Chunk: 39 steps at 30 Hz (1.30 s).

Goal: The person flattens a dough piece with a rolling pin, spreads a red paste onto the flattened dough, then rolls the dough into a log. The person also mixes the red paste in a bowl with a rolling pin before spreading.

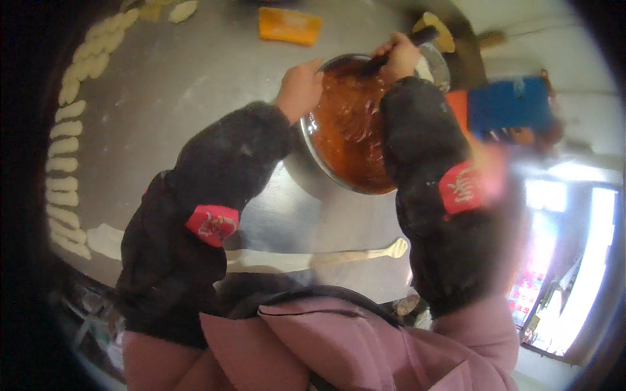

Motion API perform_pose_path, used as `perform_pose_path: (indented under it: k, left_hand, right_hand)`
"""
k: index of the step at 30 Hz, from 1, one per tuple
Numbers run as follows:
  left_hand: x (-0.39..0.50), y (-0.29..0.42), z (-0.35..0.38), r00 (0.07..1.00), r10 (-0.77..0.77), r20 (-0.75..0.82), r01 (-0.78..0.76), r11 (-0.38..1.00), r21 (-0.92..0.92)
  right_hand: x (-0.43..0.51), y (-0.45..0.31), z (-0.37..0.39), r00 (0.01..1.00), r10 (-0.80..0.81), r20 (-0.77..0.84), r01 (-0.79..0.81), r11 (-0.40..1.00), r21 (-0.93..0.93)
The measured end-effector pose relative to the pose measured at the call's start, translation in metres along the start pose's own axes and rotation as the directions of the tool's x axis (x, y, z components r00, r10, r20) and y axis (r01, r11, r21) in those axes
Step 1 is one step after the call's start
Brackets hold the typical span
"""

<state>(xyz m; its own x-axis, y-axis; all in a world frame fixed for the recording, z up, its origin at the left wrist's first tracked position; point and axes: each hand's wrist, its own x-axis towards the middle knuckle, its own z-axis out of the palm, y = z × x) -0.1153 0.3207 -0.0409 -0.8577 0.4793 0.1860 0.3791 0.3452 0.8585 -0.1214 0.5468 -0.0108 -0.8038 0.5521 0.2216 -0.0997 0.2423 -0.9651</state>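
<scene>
A round metal bowl [313,150] of glossy reddish-brown sauce or filling [347,132] stands on the metal worktop. At its left rim, my left hand [301,90] holds the edge, its fingertips partly hidden by the hand itself. Over the far right of the bowl, my right hand [401,58] is closed around the dark handle [425,35] of a utensil. That utensil slants down to the left into the bowl, and its working end is hard to make out. My right sleeve covers part of the bowl's right side.
Many flattened dough pieces [66,161] line the worktop's left edge. A long dough strip [274,260] lies near my body. Farther off are an orange scraper [289,27] and a yellow object [435,32] by another container [440,66]. A blurred blue box [508,102] is at right.
</scene>
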Motion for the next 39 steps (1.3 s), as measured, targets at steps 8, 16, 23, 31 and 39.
perform_pose_path:
  k: [8,16,23,31,39]
  left_hand:
    - [0.016,-0.007,0.001,0.997,0.054,0.056,-0.054,0.998,-0.018]
    - [-0.038,0.014,0.001,0.971,-0.192,-0.142,0.152,0.956,-0.253]
    - [-0.014,0.009,-0.006,0.993,-0.116,-0.018,0.114,0.990,-0.082]
    - [0.022,-0.013,0.005,0.998,0.070,0.001,-0.069,0.993,-0.096]
    - [-0.022,0.004,0.004,0.982,-0.129,-0.138,0.095,0.968,-0.231]
  right_hand:
    - [-0.073,-0.085,0.012,0.875,0.480,0.069,-0.483,0.874,0.054]
    - [-0.021,-0.129,-0.038,0.954,0.103,-0.281,0.011,0.927,0.375]
    - [-0.010,-0.031,0.010,0.897,0.392,-0.202,-0.261,0.840,0.475]
    - [-0.064,-0.056,0.028,0.838,0.530,0.133,-0.546,0.805,0.234]
    - [-0.036,-0.140,-0.032,0.979,0.203,0.000,-0.201,0.968,0.151]
